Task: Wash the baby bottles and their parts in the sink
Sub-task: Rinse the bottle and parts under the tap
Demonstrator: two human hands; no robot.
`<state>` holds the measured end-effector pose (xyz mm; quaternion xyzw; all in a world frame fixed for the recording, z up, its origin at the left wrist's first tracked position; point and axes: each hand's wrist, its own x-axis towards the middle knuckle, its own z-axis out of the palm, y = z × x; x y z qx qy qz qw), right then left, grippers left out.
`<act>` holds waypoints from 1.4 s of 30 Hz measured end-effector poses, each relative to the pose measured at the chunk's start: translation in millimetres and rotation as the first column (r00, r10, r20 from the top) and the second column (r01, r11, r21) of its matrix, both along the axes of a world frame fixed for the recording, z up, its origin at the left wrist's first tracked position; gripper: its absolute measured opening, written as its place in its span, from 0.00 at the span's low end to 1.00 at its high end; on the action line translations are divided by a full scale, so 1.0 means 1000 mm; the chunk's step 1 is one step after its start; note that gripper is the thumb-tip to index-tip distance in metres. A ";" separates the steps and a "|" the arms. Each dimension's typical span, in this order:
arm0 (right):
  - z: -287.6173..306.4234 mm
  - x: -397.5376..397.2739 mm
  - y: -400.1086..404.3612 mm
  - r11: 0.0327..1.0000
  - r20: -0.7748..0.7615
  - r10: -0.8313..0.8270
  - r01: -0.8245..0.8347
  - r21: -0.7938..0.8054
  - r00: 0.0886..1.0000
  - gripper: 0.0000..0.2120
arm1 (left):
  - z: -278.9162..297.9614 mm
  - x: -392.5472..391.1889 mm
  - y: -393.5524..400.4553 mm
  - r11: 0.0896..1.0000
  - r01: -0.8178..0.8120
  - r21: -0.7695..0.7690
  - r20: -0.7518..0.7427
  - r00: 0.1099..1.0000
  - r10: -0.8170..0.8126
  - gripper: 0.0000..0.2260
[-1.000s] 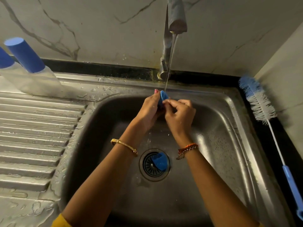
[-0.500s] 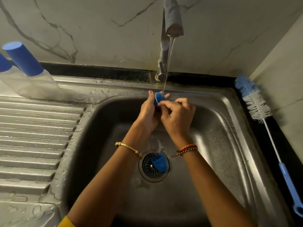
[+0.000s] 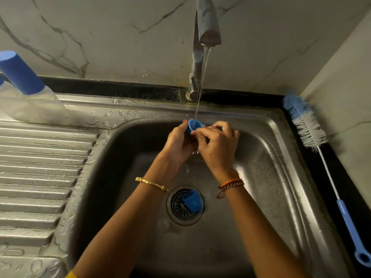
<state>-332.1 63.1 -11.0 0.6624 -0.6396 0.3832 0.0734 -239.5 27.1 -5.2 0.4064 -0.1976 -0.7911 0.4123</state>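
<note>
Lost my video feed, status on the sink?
Both hands, left and right, hold blue cap under tap stream. Second blue cap on drain. Nothing blocking.

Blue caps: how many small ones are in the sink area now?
2. One blue cap is gripped by both hands, left hand and right hand, under the running water. The other cap lies on the drain. More may be hidden beneath the arms.
</note>
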 end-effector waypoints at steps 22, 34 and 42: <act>-0.002 0.006 0.016 0.980 0.189 0.144 -0.167 0.107 0.971 0.10 | -0.003 0.014 0.008 0.999 -0.048 0.005 -0.044 0.998 0.048 0.14; -0.008 -0.007 0.018 0.952 0.673 0.005 -0.209 0.223 0.740 0.09 | -0.006 0.000 0.013 0.998 -0.041 0.056 0.090 0.995 0.036 0.12; 0.007 0.004 0.012 0.973 0.359 0.120 -0.182 0.144 0.926 0.08 | -0.001 0.004 0.017 0.985 -0.115 0.127 -0.098 0.987 0.128 0.10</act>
